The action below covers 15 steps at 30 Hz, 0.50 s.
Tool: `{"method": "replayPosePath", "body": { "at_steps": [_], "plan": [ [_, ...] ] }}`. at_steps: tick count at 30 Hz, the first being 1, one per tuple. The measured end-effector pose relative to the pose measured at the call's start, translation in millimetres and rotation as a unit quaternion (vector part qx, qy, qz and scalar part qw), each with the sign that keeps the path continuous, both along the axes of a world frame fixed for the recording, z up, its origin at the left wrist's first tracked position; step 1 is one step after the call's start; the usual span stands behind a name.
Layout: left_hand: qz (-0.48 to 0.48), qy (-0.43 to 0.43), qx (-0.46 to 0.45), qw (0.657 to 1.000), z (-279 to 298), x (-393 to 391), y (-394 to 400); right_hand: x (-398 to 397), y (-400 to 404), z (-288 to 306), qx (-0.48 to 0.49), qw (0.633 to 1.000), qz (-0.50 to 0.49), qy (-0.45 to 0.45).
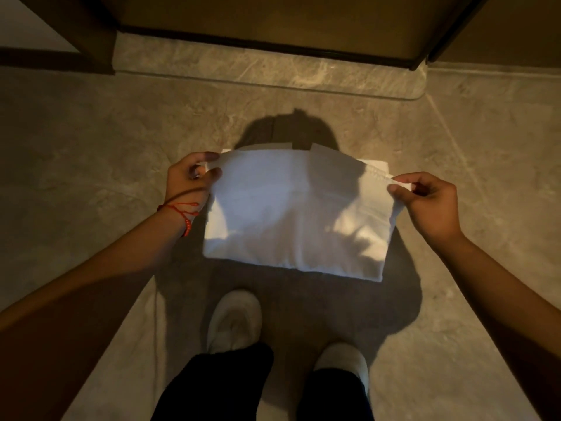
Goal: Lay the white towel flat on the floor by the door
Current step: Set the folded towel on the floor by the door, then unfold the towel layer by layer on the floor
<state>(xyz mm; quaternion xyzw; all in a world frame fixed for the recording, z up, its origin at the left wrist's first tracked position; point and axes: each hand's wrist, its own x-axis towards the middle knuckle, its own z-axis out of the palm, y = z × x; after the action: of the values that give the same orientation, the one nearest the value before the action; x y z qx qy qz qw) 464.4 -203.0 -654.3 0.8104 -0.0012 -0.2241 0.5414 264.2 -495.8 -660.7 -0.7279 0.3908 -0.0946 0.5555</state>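
Note:
A folded white towel [291, 214] hangs in the air in front of me, above the stone floor. My left hand [189, 180] pinches its upper left corner, and a red thread band sits on that wrist. My right hand [425, 199] pinches the upper right corner by the stitched hem. The towel's lower folded edge droops toward my feet, and its shadow falls on the floor below. The brown door [273, 22] stands closed at the top, behind a raised stone threshold [267, 68].
My two feet in pale slippers [235, 320] stand just below the towel. A dark wooden door frame [91, 34] rises at the upper left and another at the upper right. Marbled floor tiles [76, 141] spread to both sides.

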Motion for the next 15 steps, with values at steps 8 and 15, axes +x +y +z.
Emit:
{"method": "replayPosePath", "body": {
  "at_steps": [8,15],
  "plan": [
    [-0.022,0.026,0.014,0.999,49,-57,53,-58,37,59,0.015,1.000,-0.010,-0.008],
    [-0.096,-0.005,0.063,0.993,66,-114,95,-129,92,81,0.010,1.000,0.024,0.016]
  ]
}}
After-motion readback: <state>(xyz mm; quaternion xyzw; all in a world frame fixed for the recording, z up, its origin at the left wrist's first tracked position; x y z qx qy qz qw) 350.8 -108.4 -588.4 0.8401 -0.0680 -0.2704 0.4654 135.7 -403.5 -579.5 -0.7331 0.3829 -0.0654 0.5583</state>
